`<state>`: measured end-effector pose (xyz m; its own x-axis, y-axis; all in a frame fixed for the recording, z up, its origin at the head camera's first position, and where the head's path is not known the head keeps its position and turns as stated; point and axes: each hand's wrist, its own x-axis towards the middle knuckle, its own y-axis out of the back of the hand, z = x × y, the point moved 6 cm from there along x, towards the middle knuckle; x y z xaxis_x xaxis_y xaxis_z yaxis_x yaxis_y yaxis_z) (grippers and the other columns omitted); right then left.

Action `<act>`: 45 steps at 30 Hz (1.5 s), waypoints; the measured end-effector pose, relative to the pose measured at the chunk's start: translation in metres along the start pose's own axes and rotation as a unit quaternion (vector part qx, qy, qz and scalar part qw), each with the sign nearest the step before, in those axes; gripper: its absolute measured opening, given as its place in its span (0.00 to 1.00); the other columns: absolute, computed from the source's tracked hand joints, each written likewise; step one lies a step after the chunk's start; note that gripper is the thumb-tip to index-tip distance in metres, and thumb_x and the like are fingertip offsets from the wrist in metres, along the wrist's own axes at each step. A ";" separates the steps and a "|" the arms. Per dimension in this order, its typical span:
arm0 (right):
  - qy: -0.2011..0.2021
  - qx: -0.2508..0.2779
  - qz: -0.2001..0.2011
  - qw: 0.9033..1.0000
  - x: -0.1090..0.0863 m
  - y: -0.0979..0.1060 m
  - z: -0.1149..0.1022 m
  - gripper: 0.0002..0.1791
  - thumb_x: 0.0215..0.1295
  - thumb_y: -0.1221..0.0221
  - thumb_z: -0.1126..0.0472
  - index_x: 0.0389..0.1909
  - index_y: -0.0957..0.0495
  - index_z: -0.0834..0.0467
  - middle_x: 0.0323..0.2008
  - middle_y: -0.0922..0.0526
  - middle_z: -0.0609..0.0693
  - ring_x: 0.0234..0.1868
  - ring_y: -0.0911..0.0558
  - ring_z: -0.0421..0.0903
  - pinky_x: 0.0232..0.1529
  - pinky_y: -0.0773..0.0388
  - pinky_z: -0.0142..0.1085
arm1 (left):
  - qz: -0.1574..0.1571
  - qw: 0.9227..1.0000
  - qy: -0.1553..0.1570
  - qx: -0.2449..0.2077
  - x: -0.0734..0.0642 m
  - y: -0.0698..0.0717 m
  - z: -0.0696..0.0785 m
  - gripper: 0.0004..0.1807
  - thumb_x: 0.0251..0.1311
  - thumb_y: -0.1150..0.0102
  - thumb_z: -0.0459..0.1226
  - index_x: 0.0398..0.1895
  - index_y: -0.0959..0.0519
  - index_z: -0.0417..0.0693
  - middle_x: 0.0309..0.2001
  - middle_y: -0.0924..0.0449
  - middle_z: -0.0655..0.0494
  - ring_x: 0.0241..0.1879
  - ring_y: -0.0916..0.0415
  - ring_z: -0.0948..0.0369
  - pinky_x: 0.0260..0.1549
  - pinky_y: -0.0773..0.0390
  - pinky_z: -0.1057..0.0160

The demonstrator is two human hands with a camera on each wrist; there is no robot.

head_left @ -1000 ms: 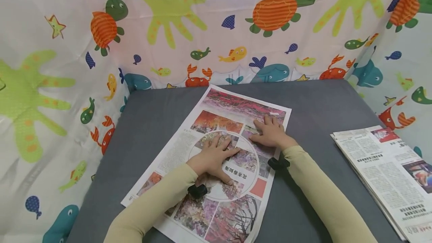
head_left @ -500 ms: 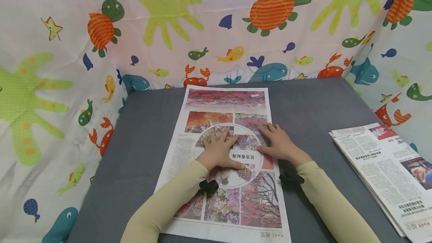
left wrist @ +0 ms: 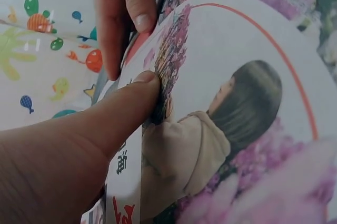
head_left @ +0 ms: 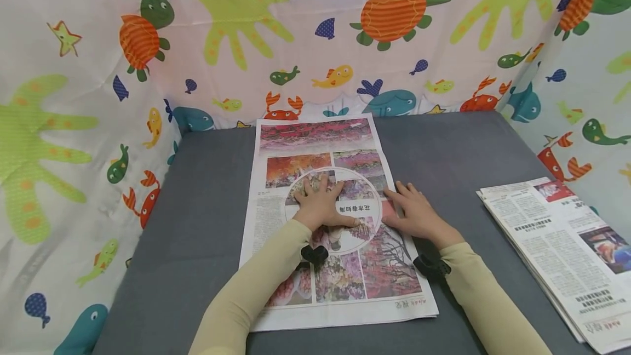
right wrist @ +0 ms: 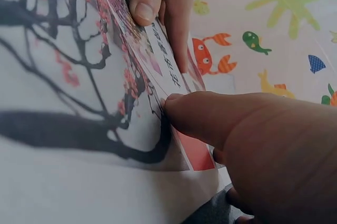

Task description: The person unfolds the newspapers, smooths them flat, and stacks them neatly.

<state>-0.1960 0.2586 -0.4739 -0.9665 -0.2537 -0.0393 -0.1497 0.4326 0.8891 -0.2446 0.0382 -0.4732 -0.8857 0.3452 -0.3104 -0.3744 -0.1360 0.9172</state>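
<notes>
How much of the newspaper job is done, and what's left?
Looks done: the newspaper lies spread out on the table, nearly straight. In hand: the left hand rests on its printed circle, fingers spread, and the right hand touches its right edge. Left: it lies apart from the pile at the right, so adding it there may remain, but that's my guess.

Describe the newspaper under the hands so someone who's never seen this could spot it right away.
Find the grey table in front of the sea-animal curtain, then look to its middle. The newspaper there lies flat with the left hand and right hand on it. Unlike the mostly text-covered stack of papers at the right, its page shows colourful photos around a large printed circle.
</notes>
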 end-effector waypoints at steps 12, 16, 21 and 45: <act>-0.002 -0.001 0.000 1.000 -0.001 -0.005 0.001 0.42 0.67 0.37 0.46 0.77 0.37 0.61 0.78 0.49 0.73 0.79 0.55 0.76 0.74 0.55 0.72 | -0.009 1.000 0.001 -0.005 -0.002 -0.002 -0.004 0.63 0.44 0.39 0.78 0.83 0.55 0.74 0.85 0.69 0.49 0.79 0.74 0.28 0.68 0.56 0.19; 0.001 0.006 0.001 1.000 -0.001 -0.006 0.000 0.43 0.68 0.38 0.45 0.77 0.39 0.61 0.78 0.49 0.72 0.79 0.55 0.76 0.74 0.56 0.72 | -0.012 1.000 -0.001 -0.009 -0.006 0.000 -0.004 0.63 0.45 0.37 0.76 0.83 0.54 0.73 0.85 0.69 0.48 0.79 0.73 0.29 0.69 0.57 0.20; 0.001 0.017 0.004 1.000 0.001 -0.005 0.001 0.44 0.71 0.40 0.44 0.79 0.44 0.61 0.79 0.49 0.72 0.79 0.55 0.75 0.74 0.57 0.72 | -0.004 1.000 -0.029 0.003 -0.011 0.004 0.010 0.61 0.49 0.37 0.74 0.83 0.52 0.70 0.84 0.64 0.45 0.81 0.71 0.31 0.70 0.56 0.22; 0.003 0.027 0.051 0.998 0.003 0.003 0.006 0.31 0.73 0.50 0.65 0.75 0.39 0.69 0.75 0.40 0.73 0.77 0.46 0.76 0.73 0.50 0.72 | -0.038 0.990 -0.117 0.076 -0.037 -0.039 0.095 0.61 0.47 0.40 0.77 0.83 0.57 0.75 0.85 0.64 0.49 0.82 0.65 0.36 0.70 0.48 0.26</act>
<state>-0.2004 0.2643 -0.4740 -0.9761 -0.2111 0.0520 -0.0627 0.5022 0.8625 -0.1714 0.1191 -0.4744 -0.7620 0.5573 -0.3298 -0.3765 0.0330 0.9258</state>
